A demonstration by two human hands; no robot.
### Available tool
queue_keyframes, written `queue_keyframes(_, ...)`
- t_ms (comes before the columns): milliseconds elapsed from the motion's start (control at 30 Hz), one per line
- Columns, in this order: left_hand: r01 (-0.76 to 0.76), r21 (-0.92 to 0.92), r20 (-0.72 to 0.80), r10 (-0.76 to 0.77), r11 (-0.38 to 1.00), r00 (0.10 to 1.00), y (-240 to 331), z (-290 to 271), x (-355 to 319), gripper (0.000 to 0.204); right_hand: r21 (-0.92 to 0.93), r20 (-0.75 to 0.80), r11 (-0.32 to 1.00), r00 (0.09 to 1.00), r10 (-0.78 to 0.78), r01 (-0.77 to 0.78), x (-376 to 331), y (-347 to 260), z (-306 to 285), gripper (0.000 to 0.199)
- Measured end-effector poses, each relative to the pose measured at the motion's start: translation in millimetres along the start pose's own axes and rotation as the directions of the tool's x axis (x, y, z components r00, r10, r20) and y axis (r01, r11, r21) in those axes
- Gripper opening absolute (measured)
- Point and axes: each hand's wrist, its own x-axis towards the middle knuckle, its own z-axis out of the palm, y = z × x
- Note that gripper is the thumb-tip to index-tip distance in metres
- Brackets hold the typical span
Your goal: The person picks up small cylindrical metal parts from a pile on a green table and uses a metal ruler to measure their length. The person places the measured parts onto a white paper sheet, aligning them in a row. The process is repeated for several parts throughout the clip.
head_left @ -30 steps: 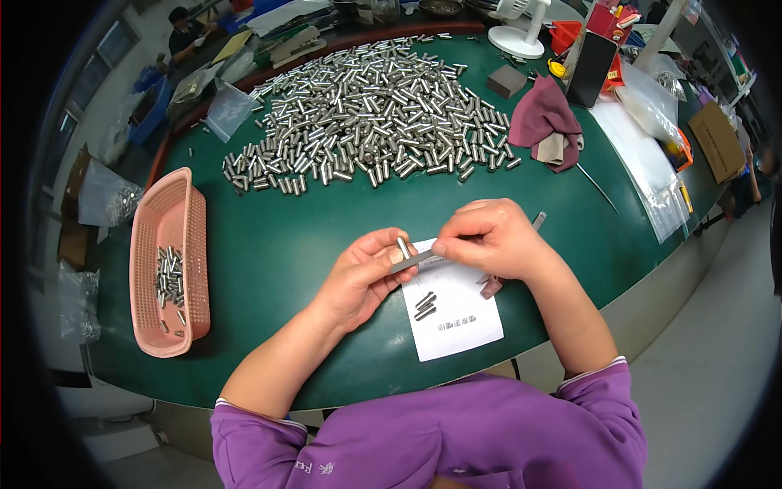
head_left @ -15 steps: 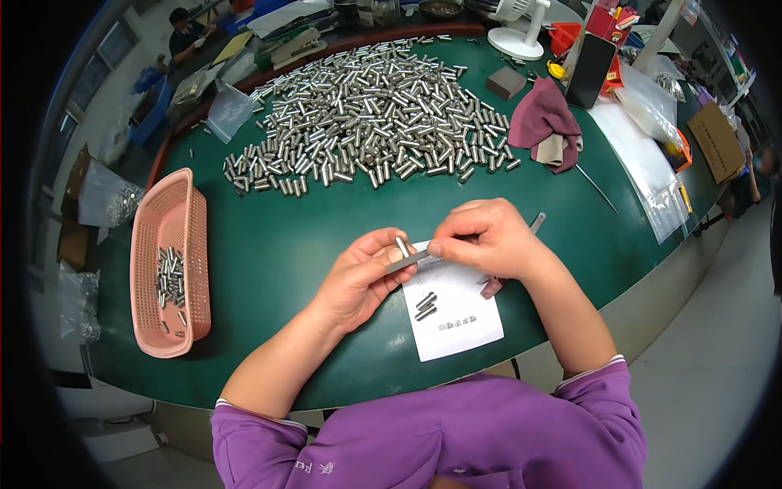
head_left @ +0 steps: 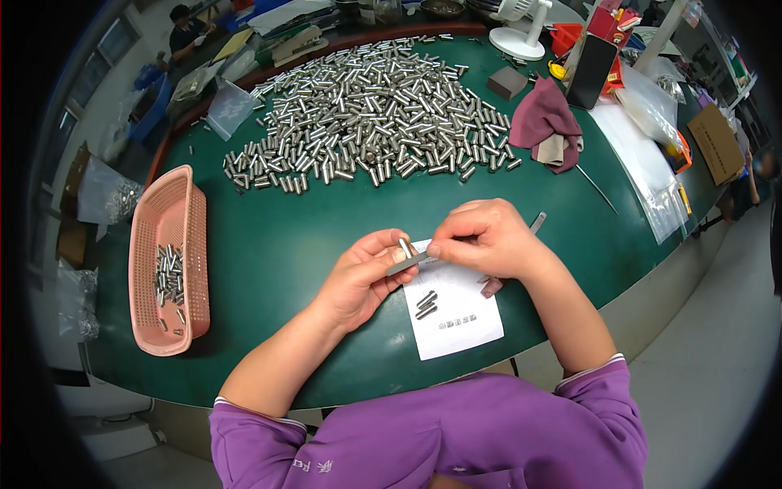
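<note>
My left hand grips a short silver metal pin, which stands upright between thumb and fingers. My right hand pinches a narrow flat grey bar, likely a file. The bar lies across the left fingertips against the pin; contact along its edge is too small to make out. Beyond the right wrist a flat metal end sticks out; whether it belongs to the bar is hidden. Beneath the hands a white paper sheet carries several loose pins. A small reddish-brown block sits at its right edge.
A big heap of metal pins covers the table's far middle. To the left stands a pink plastic basket with more pins. A maroon cloth, thin rod, dark grey block, phone and white fan lie far right.
Both hands keep nearly the same pose; the pin and bar have shifted only very slightly. The rest of the table looks the same.
</note>
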Motion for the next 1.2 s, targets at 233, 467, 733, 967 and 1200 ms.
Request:
queue_keyframes(233, 0.002, 0.019, 0.0, -0.002, 1.0, 1.0, -2.2, -1.9, -1.0, 0.021, 0.023, -0.011, 1.0, 1.0, 0.008, -0.007, -2.3, 7.8, -6.1, 0.014)
queue_keyframes(467, -0.002, 0.022, -0.079, 0.004, 1.0, 0.997, 3.9, 2.7, -2.2, 0.017, -0.061, -0.041, 0.998, 0.999, -0.014, 0.011, -6.3, 15.2, -16.6, 0.009)
queue_keyframes(733, 0.006, 0.023, -0.039, -0.005, 1.0, 0.999, 1.7, 2.4, -0.6, 0.018, 0.052, 0.004, 0.995, 0.997, 0.08, -0.081, -1.9, 1.6, -5.6, 0.015)
queue_keyframes(967, 0.009, -0.001, -0.021, -0.009, 1.0, 1.0, 1.8, -1.1, -2.4, 0.022, -0.054, -0.051, 0.998, 0.999, 0.009, -0.012, -9.4, 15.8, -20.2, 0.01)
queue_keyframes(1200, -0.029, -0.028, -0.02, 0.028, 0.999, 0.999, 3.7, 0.1, -0.3, 0.022, 0.08, -0.073, 0.992, 0.991, 0.108, -0.102, -5.8, 9.0, -19.3, 0.013)
